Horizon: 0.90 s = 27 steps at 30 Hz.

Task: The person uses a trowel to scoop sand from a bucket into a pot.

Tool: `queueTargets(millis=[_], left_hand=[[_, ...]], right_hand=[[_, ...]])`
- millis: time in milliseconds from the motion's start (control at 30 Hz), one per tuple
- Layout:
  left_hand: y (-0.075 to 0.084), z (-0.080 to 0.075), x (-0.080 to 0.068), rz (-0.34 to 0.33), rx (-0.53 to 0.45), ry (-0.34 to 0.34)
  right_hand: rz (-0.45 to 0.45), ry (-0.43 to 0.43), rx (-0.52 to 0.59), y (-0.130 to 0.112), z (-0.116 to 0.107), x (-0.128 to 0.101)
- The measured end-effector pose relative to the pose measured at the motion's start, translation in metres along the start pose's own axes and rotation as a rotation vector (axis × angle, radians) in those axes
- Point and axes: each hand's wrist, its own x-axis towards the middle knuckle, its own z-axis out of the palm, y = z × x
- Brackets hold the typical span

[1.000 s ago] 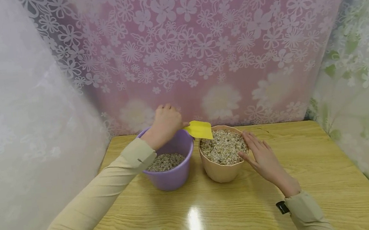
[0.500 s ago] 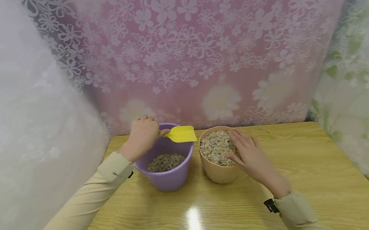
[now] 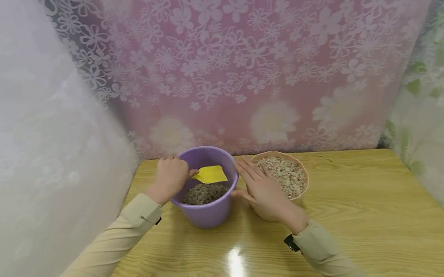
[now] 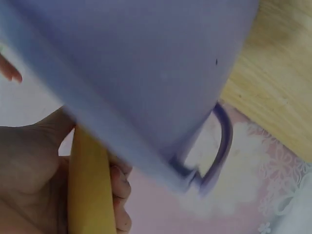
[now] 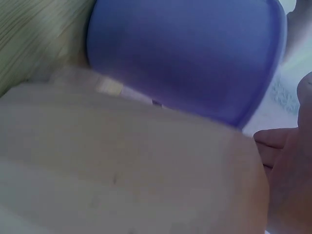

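Note:
A yellow hand shovel is gripped in my left hand, its blade over the purple bucket. The left wrist view shows the fingers wrapped round the shovel's handle. Inside the bucket lies a low heap of brownish-grey gravel. My right hand reaches across the left part of the peach pot, fingers extended to the bucket's right rim; whether they touch it I cannot tell. Paler gravel fills the pot almost to its rim.
Both containers stand side by side toward the back of a wooden table. A pink flowered cloth hangs right behind, with pale sheets at the left and right. A loop handle juts from the bucket's side.
My left hand has drawn the shovel leftward from the pot's edge to over the bucket and lowered it. My right hand has moved left from the pot's right side to the bucket's rim.

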Motion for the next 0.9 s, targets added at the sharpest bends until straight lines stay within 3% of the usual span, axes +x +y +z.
queueTargets(millis=[267, 633, 900], left_hand=[[0.015, 0.016, -0.002, 0.034, -0.056, -0.185], [0.021, 0.034, -0.004, 0.063, -0.233, -0.254], [0.024, 0.04, -0.003, 0.032, -0.248, -0.245]], right_hand=[[-0.019, -0.016, -0.007, -0.008, 0.012, 0.01], [-0.035, 0.013, -0.042, -0.005, 0.02, 0.01], [-0.046, 0.043, -0.06, -0.003, 0.021, 0.008]])
